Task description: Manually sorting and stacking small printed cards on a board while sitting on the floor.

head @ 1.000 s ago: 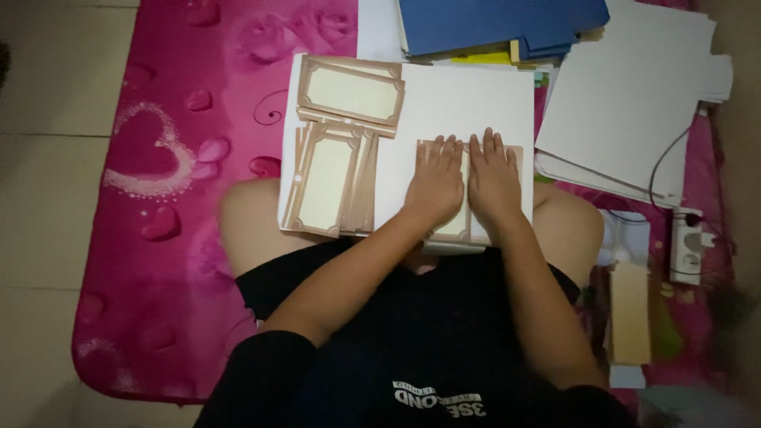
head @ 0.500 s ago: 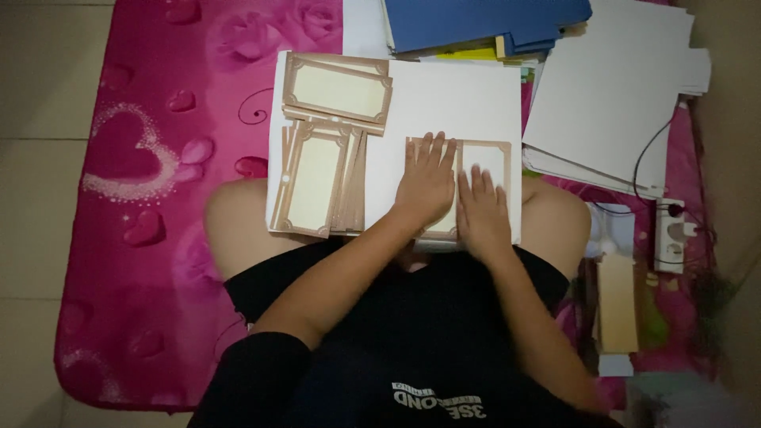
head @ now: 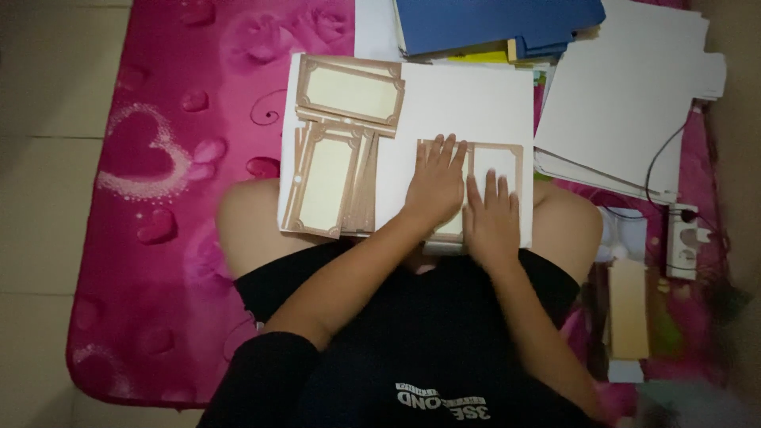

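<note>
Since half a second ago the right hand (head: 491, 222) has slid a little lower on the card while the left hand (head: 434, 186) has stayed pressed where it was. Both hands lie flat, palms down and fingers spread, side by side and nearly touching, gripping nothing; they press a brown-bordered card (head: 498, 162) whose upper right corner shows beyond the right hand's fingertips, the rest being hidden under the palms. That card lies on a white board (head: 468, 103) resting across the person's bare knees. To the left of the left hand, on the same board, stands a pile of similar brown-framed cream cards (head: 329, 182) set upright, and above it another framed cream card (head: 350, 91) lies crosswise, overlapping the pile's top. Beyond the fingertips, past the board's far edge, sits a blue folder stack (head: 499, 24). To the right of the right hand, loose white sheets (head: 618, 103) spread out, with a black cable (head: 658, 158) running over them to a white power strip (head: 683, 238). Everything rests on a pink heart-patterned mat (head: 158, 158).
</note>
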